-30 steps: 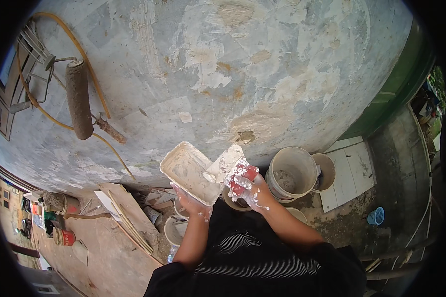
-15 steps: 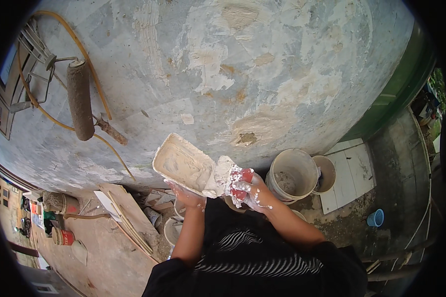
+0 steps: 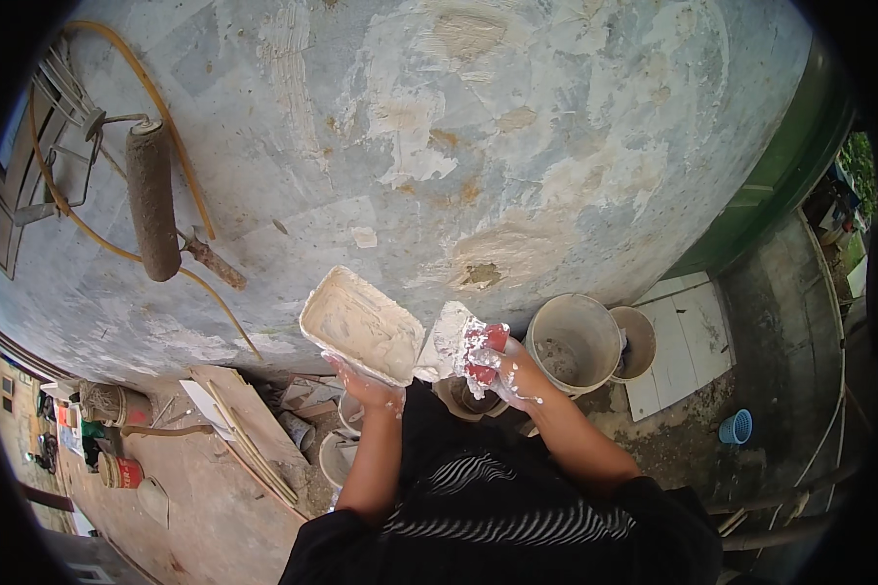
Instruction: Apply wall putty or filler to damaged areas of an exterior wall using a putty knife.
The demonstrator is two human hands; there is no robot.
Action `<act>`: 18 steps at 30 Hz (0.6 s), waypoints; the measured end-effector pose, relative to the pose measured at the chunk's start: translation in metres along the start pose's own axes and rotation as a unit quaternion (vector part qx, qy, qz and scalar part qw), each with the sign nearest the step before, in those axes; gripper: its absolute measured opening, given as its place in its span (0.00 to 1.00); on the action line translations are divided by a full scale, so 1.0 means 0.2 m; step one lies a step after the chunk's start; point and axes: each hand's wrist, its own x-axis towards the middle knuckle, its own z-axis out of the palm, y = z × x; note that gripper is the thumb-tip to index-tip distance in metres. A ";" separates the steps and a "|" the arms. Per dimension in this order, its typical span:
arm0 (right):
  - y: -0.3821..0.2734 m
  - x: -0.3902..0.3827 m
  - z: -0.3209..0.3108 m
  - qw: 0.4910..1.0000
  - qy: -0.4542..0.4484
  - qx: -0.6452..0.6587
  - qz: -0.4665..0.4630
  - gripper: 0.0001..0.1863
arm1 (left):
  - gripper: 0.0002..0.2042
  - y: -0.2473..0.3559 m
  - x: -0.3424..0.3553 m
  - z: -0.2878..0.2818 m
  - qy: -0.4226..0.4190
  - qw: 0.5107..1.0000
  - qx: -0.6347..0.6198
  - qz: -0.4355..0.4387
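My left hand (image 3: 369, 388) grips the near side of a rectangular tub (image 3: 320, 327) smeared inside with cream-coloured filler paste. In my right hand (image 3: 509, 375) is a putty knife (image 3: 449, 341) with a red handle; its blade is coated in paste and points left, close beside the tub's right corner. White paste is spattered over both hands. Ahead stands a patchy grey wall (image 3: 361, 166) with rough filled areas and a small dark hole (image 3: 481, 275) in one of them.
A paint roller (image 3: 152, 205) and a yellow hose (image 3: 156, 83) hang at the left. Right of my hands stand a large bucket (image 3: 576, 336) and a smaller one (image 3: 636, 343). White boards (image 3: 683, 341), a blue basket (image 3: 737, 427) and wooden strips (image 3: 254, 444) lie around the floor.
My right hand has shifted slightly right, and the putty knife's blade has drawn back from the tub's edge. The tub has barely moved.
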 end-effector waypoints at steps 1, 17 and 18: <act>-0.02 -0.01 0.02 0.999 0.031 -0.008 -0.007 0.13 | 0.31 0.00 -0.01 0.01 0.000 1.000 0.000 -0.001; -0.10 0.01 -0.10 0.987 0.092 0.073 -0.110 0.06 | 0.31 0.04 -0.14 -0.09 -0.056 0.966 -0.219 -0.128; -0.08 0.04 -0.17 0.987 0.078 0.086 -0.111 0.07 | 0.31 0.05 -0.14 -0.09 -0.040 0.973 -0.158 -0.165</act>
